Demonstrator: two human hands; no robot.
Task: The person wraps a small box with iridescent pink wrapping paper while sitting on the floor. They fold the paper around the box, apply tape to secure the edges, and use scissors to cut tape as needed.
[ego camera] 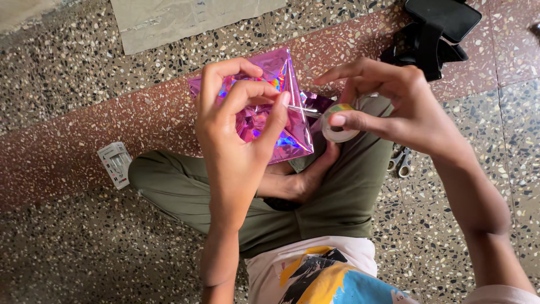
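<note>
I sit cross-legged on the floor. A folded piece of shiny pink holographic paper (287, 121) rests over my lap. My left hand (239, 126) pinches the free end of a clear tape strip against the paper's edge. My right hand (394, 104) holds a small roll of clear tape (337, 125) just to the right of the paper, thumb inside its core. A short stretch of tape runs between roll and left fingertips.
A terrazzo floor (67, 236) with a reddish band lies under me. A small white box (115, 163) sits at my left knee. Scissors (400, 162) lie by my right knee. A black bag (436, 34) and a grey sheet (180, 19) lie beyond.
</note>
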